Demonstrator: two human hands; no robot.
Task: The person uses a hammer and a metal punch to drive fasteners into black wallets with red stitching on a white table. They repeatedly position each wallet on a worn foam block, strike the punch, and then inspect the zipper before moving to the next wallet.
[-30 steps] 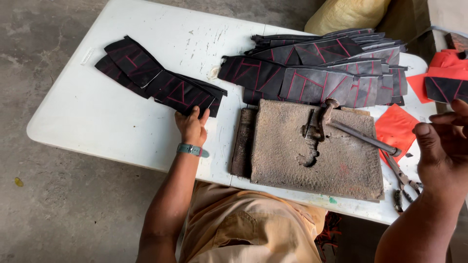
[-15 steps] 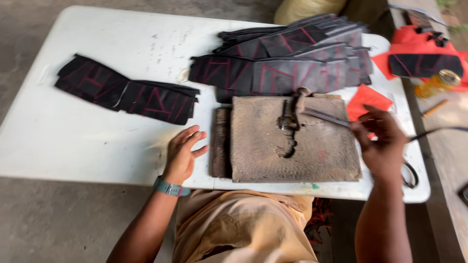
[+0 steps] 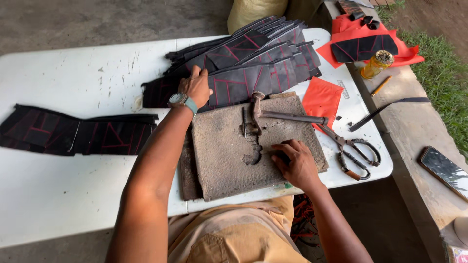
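The left hand (image 3: 196,86) lies flat, grip empty and fingers spread, on the stack of black pieces with red stitching (image 3: 243,68) at the far side of the desk (image 3: 73,195). The stack's long axis runs left to right, rising toward the far right corner. The right hand (image 3: 295,160) presses palm-down on the worn stone slab (image 3: 229,156), holding nothing; its fingertips are partly hidden. A hammer (image 3: 273,114) lies across the slab, its handle pointing right.
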